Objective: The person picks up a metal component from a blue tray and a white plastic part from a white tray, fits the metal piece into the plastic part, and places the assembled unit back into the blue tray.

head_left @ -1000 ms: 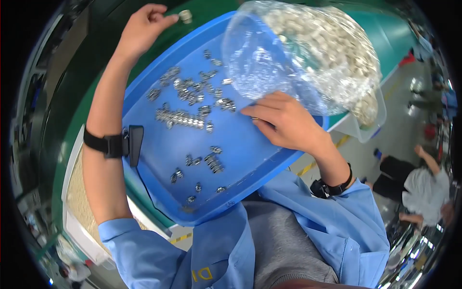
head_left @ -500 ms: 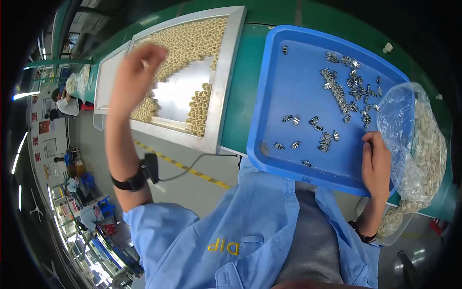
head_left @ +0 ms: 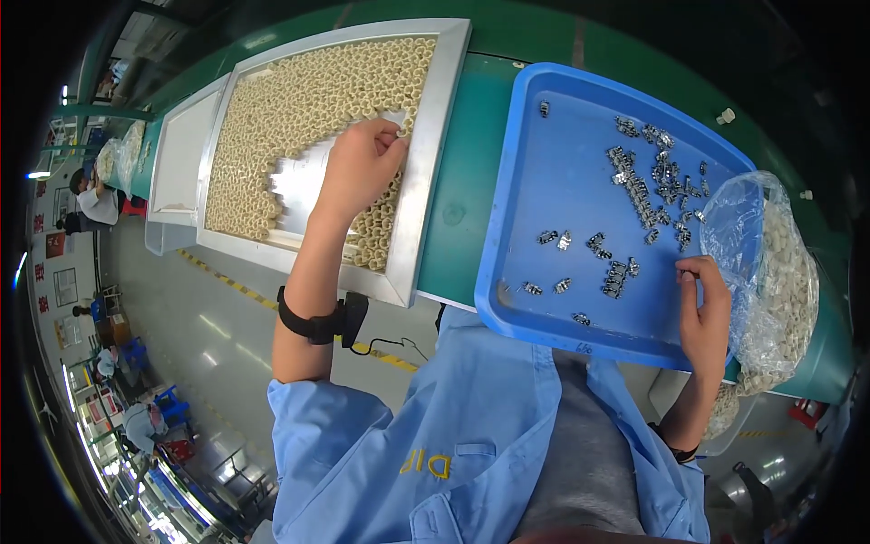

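Observation:
My left hand (head_left: 361, 168) reaches over a metal-framed tray (head_left: 426, 186) packed with small beige ring parts (head_left: 299, 100). Its thumb and forefinger are pinched together at the edge of the rings, beside a bare shiny patch (head_left: 294, 186); the piece between them is barely visible. My right hand (head_left: 703, 313) rests on the near right corner of a blue plastic tray (head_left: 562, 154), fingers curled down onto its floor. Small silver metal parts (head_left: 648, 181) lie scattered in the blue tray. A clear bag of beige parts (head_left: 770, 263) touches the right hand's far side.
Both trays sit on a green table (head_left: 462, 227). Another metal-framed tray (head_left: 177, 150) lies further left. A black wristband with a cord (head_left: 315, 322) is on my left forearm. Other people (head_left: 91, 201) work far off at the left; floor with yellow lines lies below.
My left hand has swung from the blue tray over to the framed tray and lowered onto the rings. My right hand has stayed at the blue tray by the bag.

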Tool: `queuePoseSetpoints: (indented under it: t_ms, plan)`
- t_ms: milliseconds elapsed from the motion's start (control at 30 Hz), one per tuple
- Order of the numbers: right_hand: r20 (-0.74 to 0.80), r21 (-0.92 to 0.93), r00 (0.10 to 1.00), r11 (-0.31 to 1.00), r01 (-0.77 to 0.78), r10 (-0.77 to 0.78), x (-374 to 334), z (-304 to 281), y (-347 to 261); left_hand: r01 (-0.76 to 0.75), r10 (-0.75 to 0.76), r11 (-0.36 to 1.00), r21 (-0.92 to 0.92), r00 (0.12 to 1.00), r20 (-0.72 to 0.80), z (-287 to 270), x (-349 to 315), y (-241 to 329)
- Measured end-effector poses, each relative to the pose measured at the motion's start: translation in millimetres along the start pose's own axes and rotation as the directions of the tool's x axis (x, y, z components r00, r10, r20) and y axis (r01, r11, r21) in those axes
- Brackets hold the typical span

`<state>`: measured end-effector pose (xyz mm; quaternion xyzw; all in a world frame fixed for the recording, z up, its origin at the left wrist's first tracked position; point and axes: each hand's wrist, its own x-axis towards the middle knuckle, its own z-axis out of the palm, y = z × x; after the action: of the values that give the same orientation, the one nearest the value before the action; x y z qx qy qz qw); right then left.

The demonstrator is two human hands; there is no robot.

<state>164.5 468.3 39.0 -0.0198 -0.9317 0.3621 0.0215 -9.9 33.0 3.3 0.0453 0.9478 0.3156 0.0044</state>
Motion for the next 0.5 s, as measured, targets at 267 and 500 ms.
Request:
queuePoseSetpoints:
  t_ms: [267,500]
  plan:
    - [0.053,-0.021,0.998,0.999,0.040,-0.039,6,-2,-5,-0.104,0.118,0.988,0.116,0.985,-0.125,-2,-2,-1]
    - [0.053,0.062,0.990,0.989,-0.133,0.130,0,-1,5,-0.274,0.256,0.962,-0.014,0.915,-0.311,-11,-43,55]
